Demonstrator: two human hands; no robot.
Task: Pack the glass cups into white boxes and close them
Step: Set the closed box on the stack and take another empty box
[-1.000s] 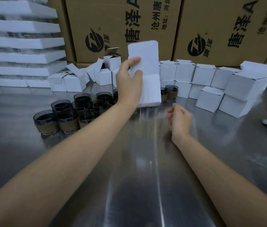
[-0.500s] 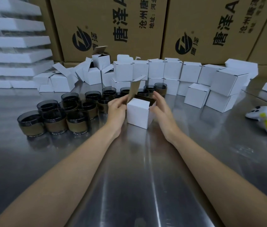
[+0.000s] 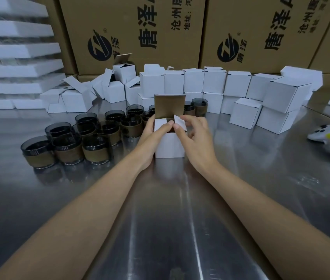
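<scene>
Two hands work one white box [image 3: 169,146] on the steel surface [image 3: 160,219]. The left hand [image 3: 150,136] grips its left wall w/ thumb pressing the left flap in, and the right hand [image 3: 198,142] fingers [image 3: 188,119] pinch the right flap. Its lid [image 3: 169,106] stands upright at the back. Glass cups [image 3: 91,136] cluster left of the box, shut boxes [image 3: 239,85] behind & right. Cup inside? Prob. yes, but hidden. Fold both flaps flat, then bring lid down & tuck the tab squarely.

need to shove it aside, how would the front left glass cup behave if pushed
Squat and wide, the glass cup probably slides rather than tips on the smooth metal table. It sits beside neighbouring cups, so a push likely knocks glass together.
</scene>
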